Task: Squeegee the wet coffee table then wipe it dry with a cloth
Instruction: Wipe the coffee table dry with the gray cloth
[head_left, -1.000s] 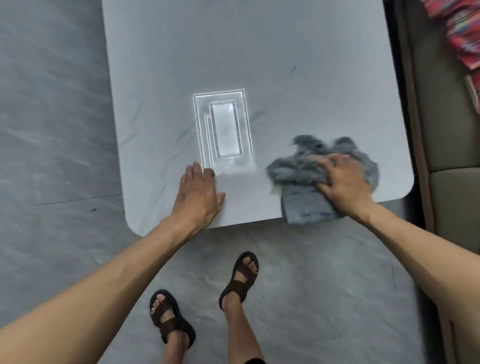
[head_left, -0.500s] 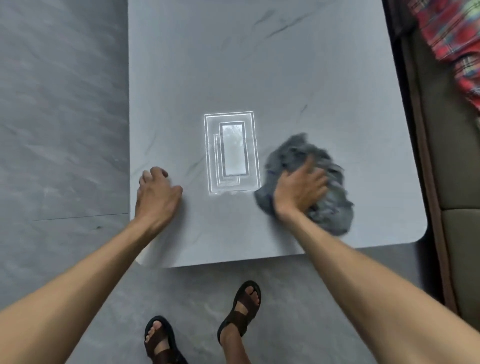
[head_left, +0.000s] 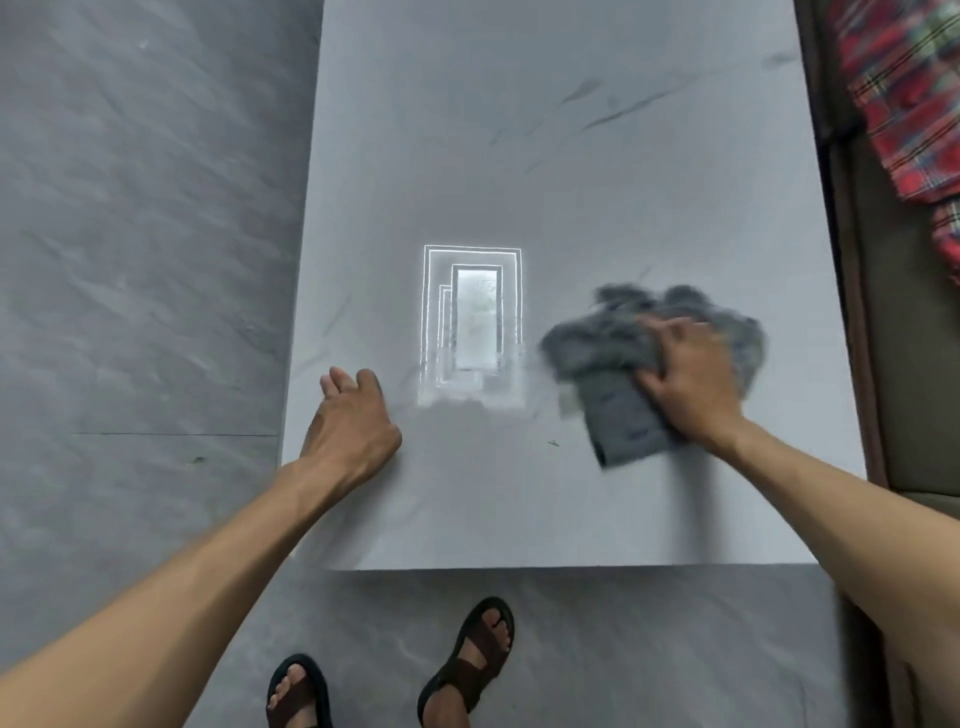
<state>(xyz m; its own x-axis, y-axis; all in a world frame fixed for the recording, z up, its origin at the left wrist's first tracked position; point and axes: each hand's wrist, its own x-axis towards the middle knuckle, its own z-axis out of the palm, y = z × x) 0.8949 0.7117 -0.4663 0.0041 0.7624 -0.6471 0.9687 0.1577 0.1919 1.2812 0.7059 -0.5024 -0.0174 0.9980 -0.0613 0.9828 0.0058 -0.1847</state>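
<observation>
The coffee table (head_left: 545, 156) is a pale grey marbled slab filling the middle of the head view. A crumpled grey cloth (head_left: 613, 374) lies on its right near part. My right hand (head_left: 685, 384) presses down on the cloth with the fingers curled into it; the cloth is motion-blurred. My left hand (head_left: 353, 426) rests flat on the table near the left edge, fingers apart, holding nothing. A bright rectangular reflection (head_left: 472, 322) shines on the tabletop between the two hands. No squeegee is in view.
Grey tiled floor (head_left: 145, 260) runs along the left and in front of the table. A sofa (head_left: 914, 364) stands close against the table's right side, with a red plaid fabric (head_left: 904, 93) on it. My feet in dark sandals (head_left: 483, 649) stand at the near edge.
My right hand has swept the cloth to the right across the table. My left hand shifted a little to the right. The camera view has tipped so more of the table shows.
</observation>
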